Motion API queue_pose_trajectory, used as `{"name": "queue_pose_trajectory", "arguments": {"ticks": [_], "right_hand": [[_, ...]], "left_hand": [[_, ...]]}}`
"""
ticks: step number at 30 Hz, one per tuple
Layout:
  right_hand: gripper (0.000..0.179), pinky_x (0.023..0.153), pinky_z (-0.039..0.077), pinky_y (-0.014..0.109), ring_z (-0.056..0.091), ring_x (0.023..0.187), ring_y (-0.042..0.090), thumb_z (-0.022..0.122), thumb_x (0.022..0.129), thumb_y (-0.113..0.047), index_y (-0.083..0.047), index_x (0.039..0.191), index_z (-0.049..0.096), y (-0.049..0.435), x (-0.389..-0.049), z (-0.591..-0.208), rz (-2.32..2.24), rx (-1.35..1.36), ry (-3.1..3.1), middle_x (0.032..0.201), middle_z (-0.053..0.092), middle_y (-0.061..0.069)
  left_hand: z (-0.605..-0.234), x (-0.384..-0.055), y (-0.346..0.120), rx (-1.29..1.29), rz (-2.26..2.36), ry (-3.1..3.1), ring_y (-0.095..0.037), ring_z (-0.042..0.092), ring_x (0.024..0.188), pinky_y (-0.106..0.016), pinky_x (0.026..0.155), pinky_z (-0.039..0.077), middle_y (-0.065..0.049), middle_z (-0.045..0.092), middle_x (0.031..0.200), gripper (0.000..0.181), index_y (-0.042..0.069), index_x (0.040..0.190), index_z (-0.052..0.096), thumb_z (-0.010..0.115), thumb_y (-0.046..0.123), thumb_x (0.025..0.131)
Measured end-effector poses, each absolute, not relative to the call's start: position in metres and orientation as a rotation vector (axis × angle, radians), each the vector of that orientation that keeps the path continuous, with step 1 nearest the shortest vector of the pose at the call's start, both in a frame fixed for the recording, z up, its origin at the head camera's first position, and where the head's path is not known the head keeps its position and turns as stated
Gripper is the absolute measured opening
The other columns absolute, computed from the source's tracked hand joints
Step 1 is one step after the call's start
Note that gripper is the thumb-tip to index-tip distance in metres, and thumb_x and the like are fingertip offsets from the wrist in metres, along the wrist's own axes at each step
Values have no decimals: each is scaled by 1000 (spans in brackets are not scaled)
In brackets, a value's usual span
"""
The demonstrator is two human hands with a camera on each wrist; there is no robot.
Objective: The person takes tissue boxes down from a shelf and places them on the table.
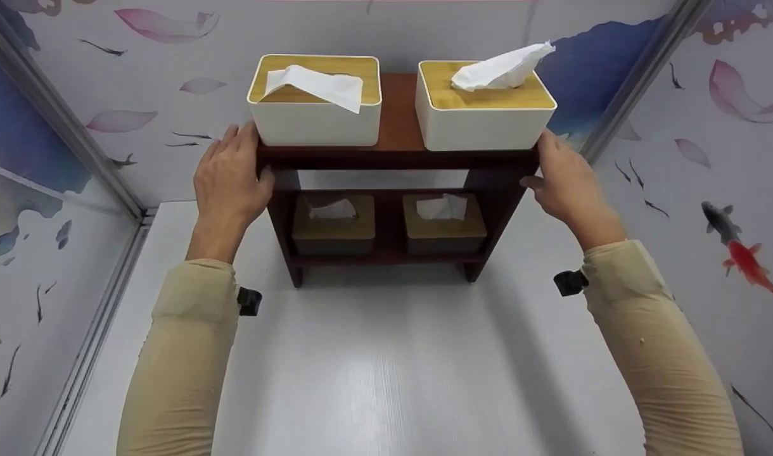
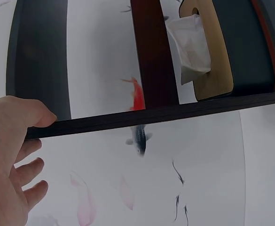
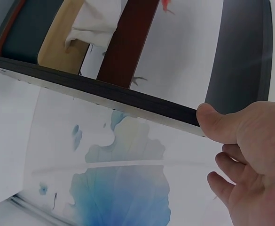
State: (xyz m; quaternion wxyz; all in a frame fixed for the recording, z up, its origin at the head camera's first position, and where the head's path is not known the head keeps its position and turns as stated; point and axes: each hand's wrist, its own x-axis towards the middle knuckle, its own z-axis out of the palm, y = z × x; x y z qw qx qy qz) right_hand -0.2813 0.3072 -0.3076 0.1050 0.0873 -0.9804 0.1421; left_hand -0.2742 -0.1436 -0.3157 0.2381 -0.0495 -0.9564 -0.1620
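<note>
A dark reddish-brown two-tier wooden shelf (image 1: pixel 400 120) stands between my hands in the head view. My left hand (image 1: pixel 228 183) grips its left side near the top, thumb at the front edge and fingers along the outside. On the opposite side, my right hand (image 1: pixel 569 183) holds the right panel the same way. In each wrist view a thumb presses over the panel's edge (image 2: pixel 109 121), with the other fingers beyond it. Two white tissue boxes with wooden lids, one on the left (image 1: pixel 317 123) and one on the right (image 1: pixel 488 130), sit on top, tissues sticking out.
The lower tier bears two more tissue boxes, left (image 1: pixel 334 237) and right (image 1: pixel 445 237). Underneath spreads a pale, glossy floor (image 1: pixel 374 380). Printed wall panels with fish and petals stand behind and on both sides, the right panel (image 1: pixel 697 190) beside my right arm.
</note>
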Motion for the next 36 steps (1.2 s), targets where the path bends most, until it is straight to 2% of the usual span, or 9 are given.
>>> {"name": "queue_pose_trajectory", "arguments": {"ticks": [9,17,27,36], "right_hand": [[61,100,41,63,51,120,50,67,89,-7,-2,139,34,286,-281,-307,381,297,-2880,132,52,27],[57,95,44,63,54,114,50,69,87,-6,0,133,36,271,-284,-309,361,332,-2832,124,53,25],[58,103,40,61,51,119,48,70,86,-4,-3,134,37,273,-290,-310,371,365,-2824,128,52,23],[54,105,38,60,51,118,48,70,86,-4,1,130,39,272,-292,-312,353,381,-2818,121,54,24]], "left_hand": [[-313,-269,-166,-109,-421,-2647,-34,38,143,-48,120,28,-19,48,147,59,0,146,41,58,15,91],[-311,-267,-178,-57,-431,-2665,-34,35,144,-49,122,26,-18,44,150,61,4,149,36,56,17,93],[-316,-268,-175,-59,-436,-2601,-36,40,141,-47,120,29,-21,49,146,58,1,146,41,56,13,92],[-318,-267,-174,-62,-400,-2590,-36,41,140,-46,120,30,-20,49,146,58,0,145,42,57,11,91]]}}
